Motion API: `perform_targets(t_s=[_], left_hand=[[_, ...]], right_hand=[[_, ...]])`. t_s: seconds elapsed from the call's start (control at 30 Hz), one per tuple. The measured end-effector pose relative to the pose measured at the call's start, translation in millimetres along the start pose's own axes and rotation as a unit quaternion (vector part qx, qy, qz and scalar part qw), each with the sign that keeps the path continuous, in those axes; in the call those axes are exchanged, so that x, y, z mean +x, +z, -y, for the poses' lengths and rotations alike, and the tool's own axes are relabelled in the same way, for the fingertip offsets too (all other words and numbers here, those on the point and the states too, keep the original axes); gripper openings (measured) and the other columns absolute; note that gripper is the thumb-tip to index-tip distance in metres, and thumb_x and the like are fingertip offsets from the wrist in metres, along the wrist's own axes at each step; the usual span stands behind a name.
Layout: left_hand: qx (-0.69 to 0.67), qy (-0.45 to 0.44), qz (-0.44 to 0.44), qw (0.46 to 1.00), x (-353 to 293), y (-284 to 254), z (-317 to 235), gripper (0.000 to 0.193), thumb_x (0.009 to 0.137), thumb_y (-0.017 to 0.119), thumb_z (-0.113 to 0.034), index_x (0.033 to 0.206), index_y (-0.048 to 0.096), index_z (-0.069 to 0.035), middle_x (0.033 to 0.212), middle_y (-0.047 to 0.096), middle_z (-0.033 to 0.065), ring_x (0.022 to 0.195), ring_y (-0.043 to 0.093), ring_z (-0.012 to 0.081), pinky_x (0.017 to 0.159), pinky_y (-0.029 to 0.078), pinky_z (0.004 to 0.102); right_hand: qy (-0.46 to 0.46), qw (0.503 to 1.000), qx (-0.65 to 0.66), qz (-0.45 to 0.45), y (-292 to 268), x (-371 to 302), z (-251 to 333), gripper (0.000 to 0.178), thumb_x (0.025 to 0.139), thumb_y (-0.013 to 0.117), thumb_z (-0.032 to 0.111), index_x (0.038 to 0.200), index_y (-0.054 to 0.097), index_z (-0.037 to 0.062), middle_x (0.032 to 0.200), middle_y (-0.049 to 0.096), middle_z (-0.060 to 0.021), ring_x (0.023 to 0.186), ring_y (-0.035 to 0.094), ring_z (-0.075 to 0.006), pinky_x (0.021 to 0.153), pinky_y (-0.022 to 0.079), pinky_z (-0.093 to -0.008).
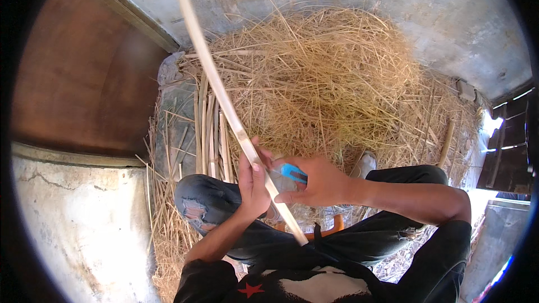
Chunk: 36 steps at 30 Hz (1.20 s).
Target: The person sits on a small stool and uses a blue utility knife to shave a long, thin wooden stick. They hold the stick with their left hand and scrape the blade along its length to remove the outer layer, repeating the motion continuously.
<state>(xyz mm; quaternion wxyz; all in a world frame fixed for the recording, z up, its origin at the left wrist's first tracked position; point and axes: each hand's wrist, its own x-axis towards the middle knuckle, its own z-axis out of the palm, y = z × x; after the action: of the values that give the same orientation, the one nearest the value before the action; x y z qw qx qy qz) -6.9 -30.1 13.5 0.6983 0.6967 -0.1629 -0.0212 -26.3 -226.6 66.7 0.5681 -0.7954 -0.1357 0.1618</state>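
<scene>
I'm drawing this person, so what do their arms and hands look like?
The left hand and right hand wear no gloves, and no watch shows. Both forearms are bare. Dark cloth sleeves cover the upper arms, matching the black shirt with its red five-pointed star.

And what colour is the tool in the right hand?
The tool looks bright blue where visible, best seen in the head view.

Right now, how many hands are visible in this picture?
2: the left hand holds the long pale strip, and the right hand grips a blue tool. Some fingers are partly hidden; no other hand shows.
</scene>
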Motion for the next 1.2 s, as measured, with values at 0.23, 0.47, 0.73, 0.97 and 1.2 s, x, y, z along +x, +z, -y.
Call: perform_targets(t_s=[0.23,0.47,0.73,0.97,1.2], left_hand=[[0.067,0.083,-0.073,0.992,5.4,12.4,0.0,0.072,0.106,0.033,-0.054,0.154,0.027,0.0,0.133,0.051,0.0105,0.103,0.05,0.0172,0.094,0.043,0.0353],[0.067,0.145,-0.067,0.985,8.9,17.6,-0.1,0.068,0.107,0.038,-0.049,0.15,0.028,0.003,0.14,0.047,0.0164,0.13,0.045,0.0244,0.105,0.041,0.0421],[0.322,0.402,-0.147,0.845,10.2,-28.5,-56.6,0.064,0.089,0.058,-0.01,0.145,0.028,-0.004,0.146,0.032,0.0236,0.134,0.038,0.0348,0.119,0.023,0.0518],[0.566,0.497,-0.108,0.649,-10.5,-58.2,-127.2,0.071,0.08,0.073,-0.027,0.144,0.043,-0.016,0.149,0.031,0.0273,0.141,0.027,0.0438,0.119,0.007,0.067],[0.652,0.291,0.003,0.7,-34.9,-35.4,-147.1,0.064,0.085,0.072,-0.027,0.14,0.049,-0.003,0.148,0.041,0.0322,0.134,0.038,0.0477,0.109,0.031,0.0541]], right_hand=[[0.003,1.0,0.016,-0.007,-5.5,10.6,9.1,0.036,0.086,0.077,0.034,0.106,0.065,0.0061,0.075,0.063,-0.0133,0.067,0.064,-0.0315,0.064,0.049,-0.0425],[-0.099,0.993,-0.058,-0.001,1.1,15.4,-2.9,0.025,0.087,0.072,0.027,0.093,0.063,0.0043,0.074,0.065,-0.0174,0.069,0.064,-0.0392,0.062,0.049,-0.047],[-0.092,0.956,-0.278,-0.032,-62.1,1.6,14.9,0.023,0.09,0.065,0.027,0.103,0.06,0.0081,0.076,0.067,-0.0157,0.073,0.067,-0.0386,0.063,0.052,-0.0502],[-0.209,0.899,-0.363,-0.13,-77.6,-9.3,8.0,0.031,0.082,0.072,0.016,0.112,0.063,0.0102,0.082,0.067,-0.0059,0.072,0.068,-0.0286,0.062,0.055,-0.0418],[-0.274,0.836,-0.442,-0.177,-90.9,-9.7,14.5,0.034,0.075,0.073,0.013,0.108,0.065,0.0086,0.08,0.066,-0.003,0.069,0.068,-0.0223,0.058,0.055,-0.0361]])
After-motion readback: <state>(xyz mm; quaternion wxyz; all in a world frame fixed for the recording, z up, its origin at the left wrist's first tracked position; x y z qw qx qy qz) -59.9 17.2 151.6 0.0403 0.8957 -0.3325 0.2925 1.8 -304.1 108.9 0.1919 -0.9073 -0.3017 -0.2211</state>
